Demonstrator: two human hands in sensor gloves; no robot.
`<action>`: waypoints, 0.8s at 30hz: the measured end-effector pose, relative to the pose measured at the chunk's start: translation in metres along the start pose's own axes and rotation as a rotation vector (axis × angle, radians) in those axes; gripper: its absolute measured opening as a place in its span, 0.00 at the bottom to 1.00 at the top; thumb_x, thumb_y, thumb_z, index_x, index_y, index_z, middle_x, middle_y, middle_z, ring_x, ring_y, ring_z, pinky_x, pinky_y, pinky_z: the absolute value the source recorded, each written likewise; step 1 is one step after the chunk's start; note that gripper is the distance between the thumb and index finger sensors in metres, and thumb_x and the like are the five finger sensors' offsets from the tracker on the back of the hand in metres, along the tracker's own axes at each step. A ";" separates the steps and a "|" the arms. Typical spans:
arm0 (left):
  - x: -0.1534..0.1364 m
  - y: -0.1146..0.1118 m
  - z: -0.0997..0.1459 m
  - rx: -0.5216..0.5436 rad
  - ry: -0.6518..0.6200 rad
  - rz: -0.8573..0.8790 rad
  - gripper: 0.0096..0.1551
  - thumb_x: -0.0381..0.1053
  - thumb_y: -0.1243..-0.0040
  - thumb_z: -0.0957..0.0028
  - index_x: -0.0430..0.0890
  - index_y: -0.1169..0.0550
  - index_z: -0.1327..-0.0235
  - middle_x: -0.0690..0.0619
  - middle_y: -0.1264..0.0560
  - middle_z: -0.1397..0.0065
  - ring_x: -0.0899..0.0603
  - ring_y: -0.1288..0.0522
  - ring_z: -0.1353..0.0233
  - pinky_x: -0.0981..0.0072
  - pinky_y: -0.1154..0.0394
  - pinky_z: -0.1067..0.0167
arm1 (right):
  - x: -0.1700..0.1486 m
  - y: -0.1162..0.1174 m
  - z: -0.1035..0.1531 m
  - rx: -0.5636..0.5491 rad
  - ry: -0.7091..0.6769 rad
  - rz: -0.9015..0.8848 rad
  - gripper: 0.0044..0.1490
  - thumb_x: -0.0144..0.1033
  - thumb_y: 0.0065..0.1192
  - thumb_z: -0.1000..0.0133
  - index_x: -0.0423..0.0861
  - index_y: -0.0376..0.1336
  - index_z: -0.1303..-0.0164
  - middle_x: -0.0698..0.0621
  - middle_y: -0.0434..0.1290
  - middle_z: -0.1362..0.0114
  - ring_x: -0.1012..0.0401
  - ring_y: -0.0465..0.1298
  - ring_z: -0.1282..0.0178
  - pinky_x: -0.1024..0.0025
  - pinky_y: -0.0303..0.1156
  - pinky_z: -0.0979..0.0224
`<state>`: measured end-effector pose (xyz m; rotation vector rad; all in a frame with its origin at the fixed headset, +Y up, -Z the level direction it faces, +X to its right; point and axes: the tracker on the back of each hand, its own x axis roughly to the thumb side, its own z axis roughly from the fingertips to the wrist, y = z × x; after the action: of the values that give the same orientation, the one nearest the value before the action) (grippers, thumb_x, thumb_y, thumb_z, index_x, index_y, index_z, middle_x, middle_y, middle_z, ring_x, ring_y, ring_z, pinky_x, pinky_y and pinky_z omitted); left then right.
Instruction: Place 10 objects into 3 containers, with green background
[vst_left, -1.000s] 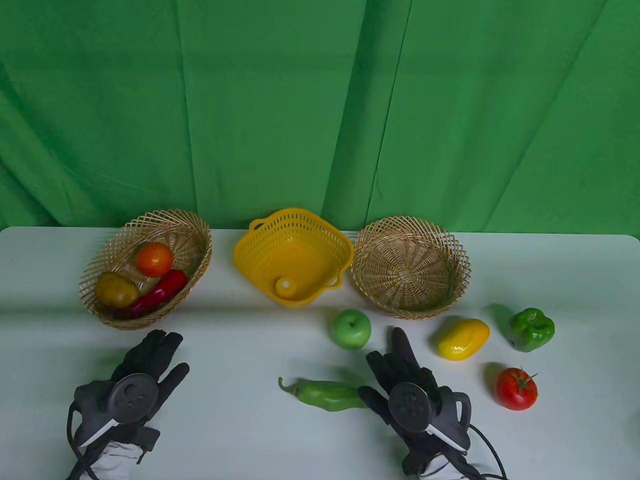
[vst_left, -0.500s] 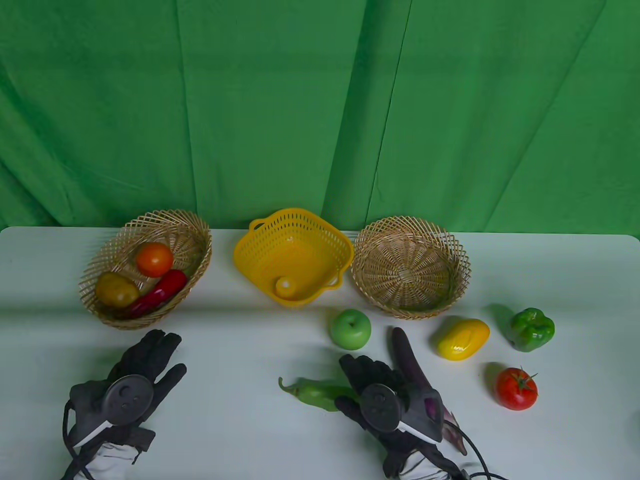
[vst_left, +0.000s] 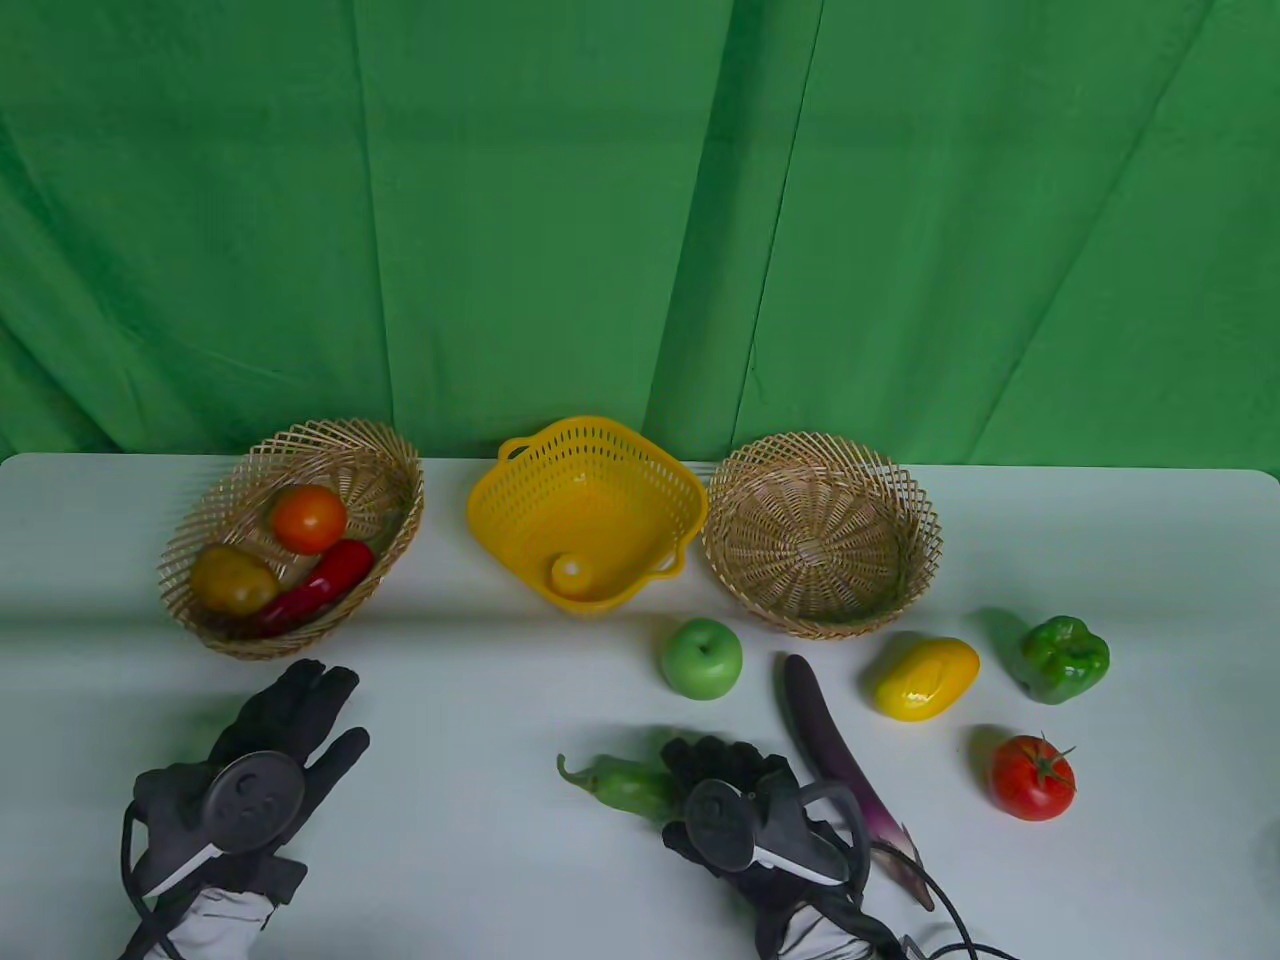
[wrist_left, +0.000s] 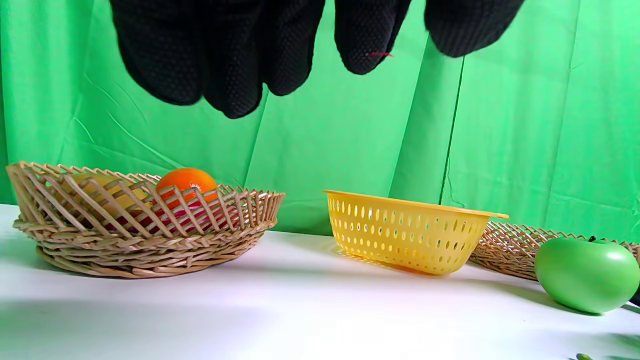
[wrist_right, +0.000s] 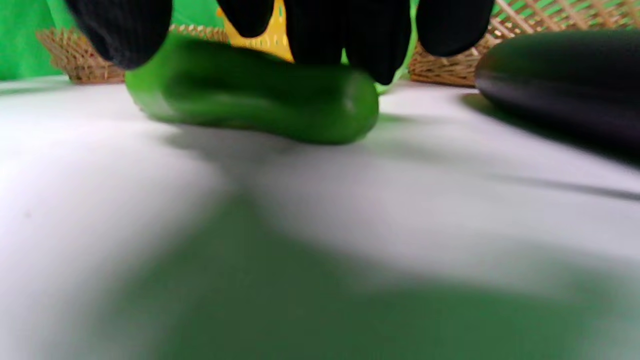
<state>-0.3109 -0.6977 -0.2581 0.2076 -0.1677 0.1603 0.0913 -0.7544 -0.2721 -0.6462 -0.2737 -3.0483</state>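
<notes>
My right hand (vst_left: 745, 800) is draped over the fat end of the long green pepper (vst_left: 620, 782) at about 6 o'clock on the table (vst_left: 480, 700). The fingers (wrist_right: 350, 35) curl down on it, but I can't tell if they've really clamped on. My worry is that the pepper looks slick and tapered, so a shallow grab could let it roll or squirt out. The eggplant (vst_left: 835, 750) lies just at its 3 o'clock, easy to knock. My left hand (vst_left: 265, 765) hangs with fingers spread, holding nothing.
</notes>
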 end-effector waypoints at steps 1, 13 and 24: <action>0.000 0.000 0.000 -0.001 0.001 0.000 0.37 0.68 0.53 0.40 0.57 0.36 0.17 0.40 0.32 0.17 0.33 0.25 0.24 0.40 0.26 0.36 | 0.001 0.003 -0.001 0.017 -0.002 0.026 0.50 0.58 0.58 0.41 0.53 0.45 0.12 0.42 0.58 0.12 0.39 0.62 0.17 0.34 0.56 0.18; 0.000 0.000 0.000 -0.008 0.004 0.004 0.37 0.68 0.53 0.40 0.57 0.36 0.17 0.40 0.32 0.17 0.33 0.25 0.24 0.40 0.26 0.36 | 0.006 0.015 -0.012 -0.031 0.013 0.125 0.49 0.50 0.61 0.40 0.52 0.44 0.13 0.46 0.64 0.16 0.43 0.68 0.21 0.40 0.61 0.19; -0.001 0.001 0.000 0.000 0.001 0.009 0.37 0.68 0.53 0.40 0.57 0.35 0.17 0.40 0.32 0.17 0.33 0.25 0.24 0.40 0.26 0.36 | 0.010 0.002 -0.017 -0.021 -0.005 0.139 0.47 0.49 0.60 0.40 0.50 0.46 0.14 0.46 0.66 0.19 0.45 0.71 0.27 0.45 0.65 0.23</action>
<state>-0.3116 -0.6970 -0.2581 0.2066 -0.1675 0.1693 0.0757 -0.7588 -0.2831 -0.6456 -0.1890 -2.9214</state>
